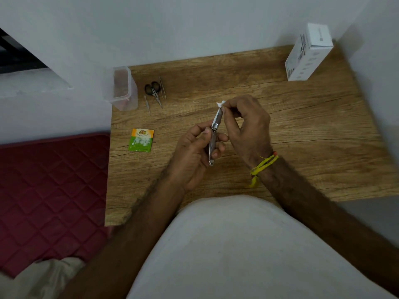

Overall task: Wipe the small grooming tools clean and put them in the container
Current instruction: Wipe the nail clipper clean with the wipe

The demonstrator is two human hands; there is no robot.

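Left hand [194, 152] grip on one nail clipper [214, 137], three tools [154, 92] aside

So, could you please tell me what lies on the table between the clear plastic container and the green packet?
In the head view, the stretch between the container and the green packet is bare wooden table; the scissors lie to the right.
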